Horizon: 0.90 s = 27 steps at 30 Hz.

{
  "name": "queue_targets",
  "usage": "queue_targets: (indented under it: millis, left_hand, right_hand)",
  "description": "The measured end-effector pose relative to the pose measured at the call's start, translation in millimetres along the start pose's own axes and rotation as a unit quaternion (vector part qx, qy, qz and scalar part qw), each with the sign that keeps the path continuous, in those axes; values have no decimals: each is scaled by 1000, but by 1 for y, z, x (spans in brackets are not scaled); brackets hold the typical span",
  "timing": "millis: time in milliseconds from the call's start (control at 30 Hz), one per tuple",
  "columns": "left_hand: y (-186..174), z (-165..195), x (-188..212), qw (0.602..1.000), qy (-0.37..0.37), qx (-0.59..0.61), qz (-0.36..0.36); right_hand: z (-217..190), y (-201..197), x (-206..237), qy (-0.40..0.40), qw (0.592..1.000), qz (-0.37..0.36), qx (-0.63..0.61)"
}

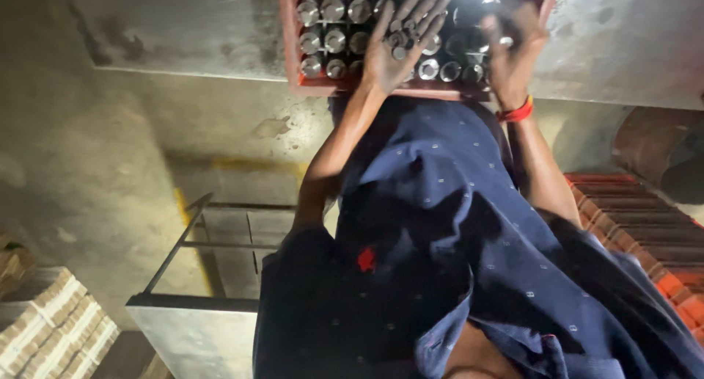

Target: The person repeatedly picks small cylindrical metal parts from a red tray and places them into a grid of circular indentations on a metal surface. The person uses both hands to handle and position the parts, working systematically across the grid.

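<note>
From the head camera, a red tray sits at the top of the frame on a pale, stained concrete ledge, packed with rows of short metal cylinders standing on end, their round grey tops catching the light. The left hand lies palm-up over the middle of the tray, fingers spread apart and stretched out, with a few small metal cylinders resting loose on the fingers and palm. The right hand hovers over the tray's right side, blurred; its fingers look curled, but whether they grip a piece I cannot tell. A red band circles the right wrist. Below, the person's dark blue dotted garment fills the centre. A ribbed red crate sits to the right, a metal frame and stacked pale bundles to the lower left.
</note>
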<state>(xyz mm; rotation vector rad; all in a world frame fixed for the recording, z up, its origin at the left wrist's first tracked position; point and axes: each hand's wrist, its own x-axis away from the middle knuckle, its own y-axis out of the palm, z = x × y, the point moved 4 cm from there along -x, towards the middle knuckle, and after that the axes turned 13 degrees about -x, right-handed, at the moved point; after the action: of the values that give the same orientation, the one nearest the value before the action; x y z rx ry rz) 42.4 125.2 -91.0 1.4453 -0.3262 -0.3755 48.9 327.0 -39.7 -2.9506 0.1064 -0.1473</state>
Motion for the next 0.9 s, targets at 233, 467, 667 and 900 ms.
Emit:
queue_targets:
  millis: [233, 467, 667, 900]
  left_hand:
    - [-1, 2, 2, 997, -20, -22, 67]
    - [-4, 3, 1, 995, -16, 11, 98]
    - [-8, 31, 21, 962, 47, 133, 234]
    - [-3, 58, 47, 966, 141, 127, 178]
  right_hand:
    - [-31, 71, 6, -212, 944, -193, 163]
    - [7, 57, -9, -43, 993, -107, -23]
    - [3, 69, -47, -43, 991, -82, -93]
    - [2, 110, -59, -272, 927, -157, 202]
